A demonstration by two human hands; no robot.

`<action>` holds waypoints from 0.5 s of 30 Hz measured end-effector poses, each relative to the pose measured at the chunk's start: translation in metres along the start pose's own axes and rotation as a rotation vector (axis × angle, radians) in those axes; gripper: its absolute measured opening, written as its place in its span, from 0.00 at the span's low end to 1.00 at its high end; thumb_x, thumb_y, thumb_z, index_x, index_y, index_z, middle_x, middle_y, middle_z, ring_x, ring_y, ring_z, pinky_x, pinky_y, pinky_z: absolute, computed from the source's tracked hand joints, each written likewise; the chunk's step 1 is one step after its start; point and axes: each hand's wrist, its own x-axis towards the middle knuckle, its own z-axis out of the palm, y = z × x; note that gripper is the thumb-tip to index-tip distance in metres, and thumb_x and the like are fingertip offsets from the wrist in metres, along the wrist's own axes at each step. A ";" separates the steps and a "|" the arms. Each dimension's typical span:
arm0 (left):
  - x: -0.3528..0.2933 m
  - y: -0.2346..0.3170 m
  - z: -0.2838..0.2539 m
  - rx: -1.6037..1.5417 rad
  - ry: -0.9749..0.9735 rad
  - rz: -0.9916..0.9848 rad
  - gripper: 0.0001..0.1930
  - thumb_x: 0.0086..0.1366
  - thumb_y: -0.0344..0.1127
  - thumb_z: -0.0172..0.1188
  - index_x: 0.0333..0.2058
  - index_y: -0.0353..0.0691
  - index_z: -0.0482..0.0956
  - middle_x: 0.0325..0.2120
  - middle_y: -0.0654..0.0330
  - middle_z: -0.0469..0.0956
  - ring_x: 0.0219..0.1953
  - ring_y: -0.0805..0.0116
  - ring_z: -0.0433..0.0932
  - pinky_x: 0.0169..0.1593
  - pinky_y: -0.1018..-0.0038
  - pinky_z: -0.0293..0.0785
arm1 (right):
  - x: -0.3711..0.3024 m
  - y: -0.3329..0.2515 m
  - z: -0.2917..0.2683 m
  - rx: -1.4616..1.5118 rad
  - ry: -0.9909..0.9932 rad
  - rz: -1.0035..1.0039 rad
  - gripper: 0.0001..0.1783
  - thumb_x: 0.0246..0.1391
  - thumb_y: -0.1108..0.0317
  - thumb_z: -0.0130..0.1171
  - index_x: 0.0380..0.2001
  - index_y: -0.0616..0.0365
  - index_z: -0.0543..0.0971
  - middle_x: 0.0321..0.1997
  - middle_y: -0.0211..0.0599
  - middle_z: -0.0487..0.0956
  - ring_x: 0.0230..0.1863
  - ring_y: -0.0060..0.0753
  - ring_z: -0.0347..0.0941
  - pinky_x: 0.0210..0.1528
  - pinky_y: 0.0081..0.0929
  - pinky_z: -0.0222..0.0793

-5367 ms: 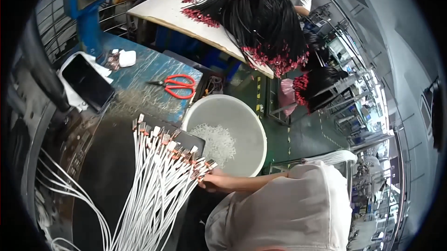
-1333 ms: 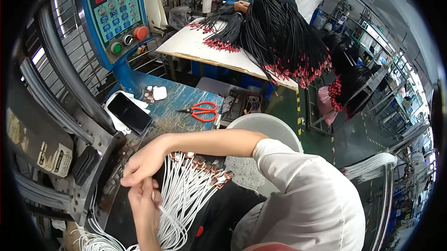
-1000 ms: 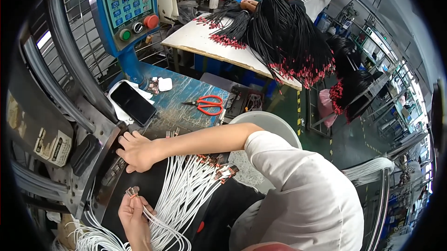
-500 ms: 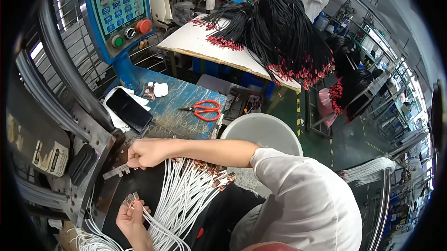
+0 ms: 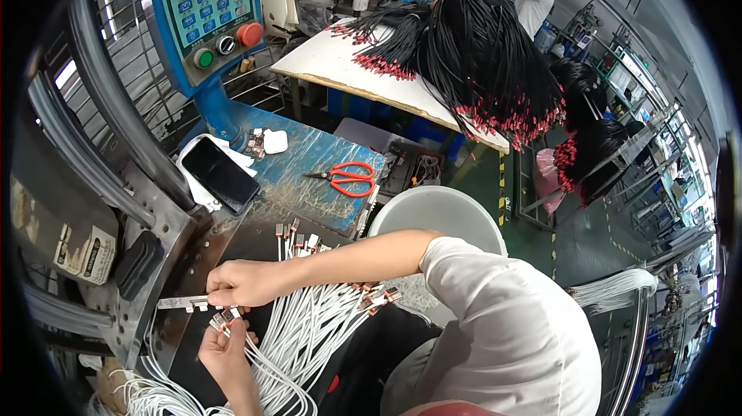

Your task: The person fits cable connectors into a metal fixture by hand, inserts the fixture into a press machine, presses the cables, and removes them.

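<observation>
My right hand [image 5: 249, 283] is closed on one end of a notched, pale metal strip [image 5: 182, 303] with small tabs along its lower edge. Just below it, my left hand [image 5: 226, 354] pinches a few white cables [image 5: 265, 366] by their metal-cased connectors [image 5: 222, 321]. Those connectors sit right under the strip; whether they touch it, I cannot tell. Beneath my right forearm lies a large bundle of white cables [image 5: 309, 331] with copper-and-silver connector ends, spread over a dark surface.
A steel press frame [image 5: 166, 246] stands at left, with a blue control panel [image 5: 209, 14] above. On the blue bench lie a phone [image 5: 220, 175], red-handled scissors [image 5: 352, 179] and a white bin [image 5: 440, 207] beside it. Black cables [image 5: 487, 61] pile on a table beyond, near two people.
My right hand has come down toward my left hand, bringing the strip lower and more level. My left hand has risen slightly with its connectors. The view has shifted a little.
</observation>
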 end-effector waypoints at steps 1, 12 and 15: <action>0.000 0.000 0.000 0.001 0.001 0.004 0.05 0.65 0.28 0.62 0.36 0.32 0.77 0.25 0.62 0.80 0.21 0.79 0.74 0.27 0.81 0.71 | -0.001 -0.001 0.000 -0.007 0.001 0.008 0.20 0.67 0.57 0.52 0.41 0.69 0.74 0.30 0.35 0.78 0.28 0.24 0.74 0.30 0.25 0.70; -0.001 0.001 -0.004 0.014 0.010 0.093 0.04 0.66 0.28 0.61 0.36 0.33 0.78 0.26 0.63 0.79 0.24 0.80 0.74 0.29 0.83 0.70 | 0.000 0.008 0.007 0.205 0.000 0.070 0.17 0.65 0.60 0.53 0.38 0.67 0.74 0.30 0.36 0.78 0.25 0.27 0.75 0.25 0.25 0.70; -0.012 0.009 -0.009 -0.027 0.075 -0.017 0.05 0.67 0.29 0.60 0.36 0.33 0.78 0.27 0.62 0.79 0.25 0.79 0.73 0.30 0.83 0.69 | 0.000 0.011 0.002 0.154 0.002 -0.002 0.16 0.65 0.60 0.53 0.38 0.67 0.74 0.30 0.36 0.78 0.26 0.28 0.77 0.23 0.25 0.69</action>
